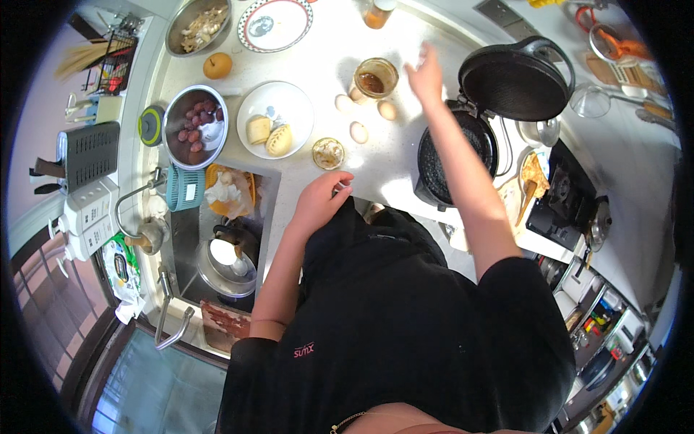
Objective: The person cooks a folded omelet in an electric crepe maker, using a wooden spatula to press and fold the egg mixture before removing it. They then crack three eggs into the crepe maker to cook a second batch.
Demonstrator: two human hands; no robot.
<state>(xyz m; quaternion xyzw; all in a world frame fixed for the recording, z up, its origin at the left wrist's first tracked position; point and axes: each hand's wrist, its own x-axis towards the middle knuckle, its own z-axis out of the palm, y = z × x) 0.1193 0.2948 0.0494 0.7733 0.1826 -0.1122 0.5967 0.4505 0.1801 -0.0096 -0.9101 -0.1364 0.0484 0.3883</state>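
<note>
My right hand (425,76), slightly blurred, reaches over the counter with its fingers spread and nothing visible in them. Just left of it stands an open glass jar (372,83) with brown contents. Several eggs (358,132) lie below the jar. My right forearm crosses over the black electric griddle (458,154), whose lid (515,81) is raised. At the counter's near edge, my left hand (325,196) hangs loosely curled, thumb and fingers apart, with nothing visible in it. Above it sits a small glass dish (328,153) with pale residue.
A white plate (301,103) bears two pale buns (269,135). Left of it are a metal bowl (223,127) of dark red fruit and a round yellow-brown fruit (218,65). The sink (271,217) holds a pot and basket. A gas hob (561,190) is at right.
</note>
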